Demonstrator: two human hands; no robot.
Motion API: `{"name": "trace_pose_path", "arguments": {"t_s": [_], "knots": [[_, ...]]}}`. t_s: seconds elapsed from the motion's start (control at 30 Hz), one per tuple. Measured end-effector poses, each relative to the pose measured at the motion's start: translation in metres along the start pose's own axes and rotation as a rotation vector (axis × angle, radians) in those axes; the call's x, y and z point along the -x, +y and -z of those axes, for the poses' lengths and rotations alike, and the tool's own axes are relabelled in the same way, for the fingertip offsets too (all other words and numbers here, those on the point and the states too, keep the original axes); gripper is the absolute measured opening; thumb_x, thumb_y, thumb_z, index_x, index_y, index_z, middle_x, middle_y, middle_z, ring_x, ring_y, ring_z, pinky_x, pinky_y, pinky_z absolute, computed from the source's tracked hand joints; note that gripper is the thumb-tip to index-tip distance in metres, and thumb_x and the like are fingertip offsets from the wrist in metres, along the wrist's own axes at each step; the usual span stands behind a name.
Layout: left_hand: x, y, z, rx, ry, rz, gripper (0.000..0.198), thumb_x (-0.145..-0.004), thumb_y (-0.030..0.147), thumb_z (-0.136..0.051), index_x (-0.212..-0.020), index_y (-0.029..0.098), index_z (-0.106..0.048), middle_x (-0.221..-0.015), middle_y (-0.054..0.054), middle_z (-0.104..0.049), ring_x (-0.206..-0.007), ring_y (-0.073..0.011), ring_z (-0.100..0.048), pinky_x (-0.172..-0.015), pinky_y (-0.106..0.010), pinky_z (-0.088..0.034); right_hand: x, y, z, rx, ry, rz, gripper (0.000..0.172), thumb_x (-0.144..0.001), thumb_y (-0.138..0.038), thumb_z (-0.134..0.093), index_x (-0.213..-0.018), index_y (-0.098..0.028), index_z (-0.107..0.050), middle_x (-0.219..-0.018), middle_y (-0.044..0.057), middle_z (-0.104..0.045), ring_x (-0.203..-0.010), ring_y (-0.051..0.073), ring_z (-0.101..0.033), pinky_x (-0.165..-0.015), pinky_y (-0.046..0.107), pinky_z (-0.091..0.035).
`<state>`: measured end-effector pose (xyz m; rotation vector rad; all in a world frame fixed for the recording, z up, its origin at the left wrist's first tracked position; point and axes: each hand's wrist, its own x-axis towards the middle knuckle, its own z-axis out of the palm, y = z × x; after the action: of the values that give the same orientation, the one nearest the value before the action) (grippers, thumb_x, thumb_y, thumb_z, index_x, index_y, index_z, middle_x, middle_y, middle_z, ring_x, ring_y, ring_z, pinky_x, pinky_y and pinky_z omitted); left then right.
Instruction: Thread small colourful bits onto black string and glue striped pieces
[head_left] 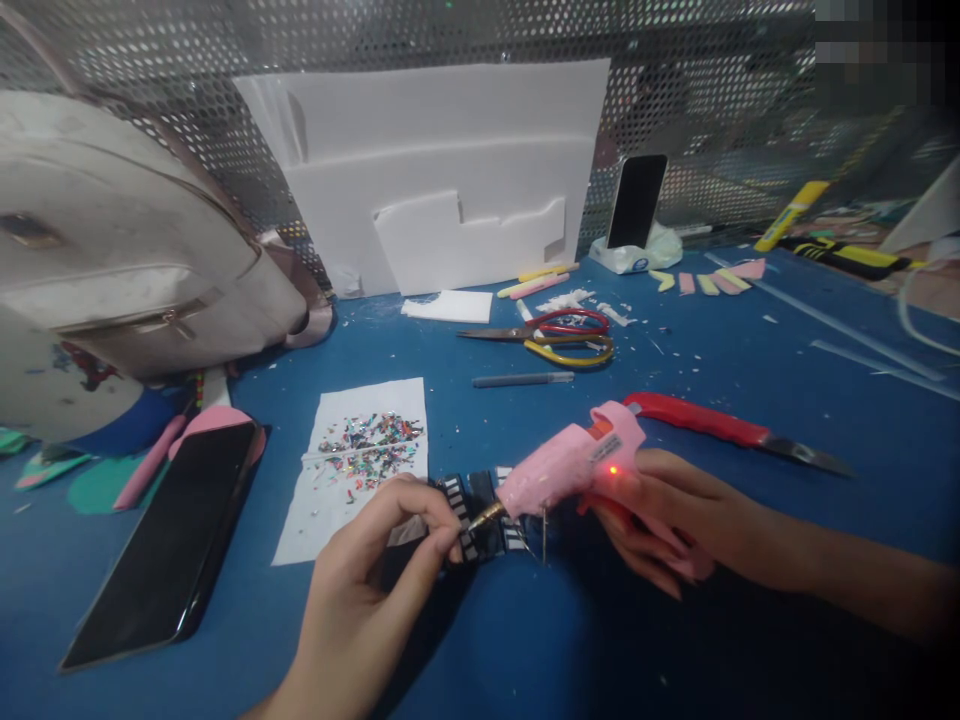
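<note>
My right hand is wrapped round a pink hot glue gun, whose small red light glows. Its metal nozzle points left and down at a small black piece with white stripes. Thumb and forefinger of my left hand pinch the left end of that piece, close to the nozzle tip. I cannot tell whether the nozzle touches it. Behind my left hand lies a white sheet of paper strewn with shiny multicoloured flakes.
Scissors, a capped pen and a red-handled cutter lie behind the glue gun. A black phone and a pale backpack are at left. White boards and a propped phone stand at the back.
</note>
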<state>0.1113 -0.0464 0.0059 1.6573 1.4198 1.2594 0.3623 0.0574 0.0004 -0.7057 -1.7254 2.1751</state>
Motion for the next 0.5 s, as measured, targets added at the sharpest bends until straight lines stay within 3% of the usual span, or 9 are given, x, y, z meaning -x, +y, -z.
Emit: {"name": "trace_pose_path", "arguments": {"t_s": [0.5], "knots": [[-0.0009,0.0017,0.0000,-0.024,0.002,-0.010,0.016,-0.092,0.011,-0.051,-0.083,0.023,-0.058,-0.072,0.004,-0.059,-0.067,-0.0102,-0.057,-0.064,-0.019,-0.044,-0.0019,0.0020,-0.0003,-0.018,-0.005,-0.008,0.049,-0.096,-0.051,-0.043,-0.061,-0.017,-0.041,-0.048,-0.006,-0.037,-0.041,0.007,-0.047,-0.041,0.016,-0.038]]}}
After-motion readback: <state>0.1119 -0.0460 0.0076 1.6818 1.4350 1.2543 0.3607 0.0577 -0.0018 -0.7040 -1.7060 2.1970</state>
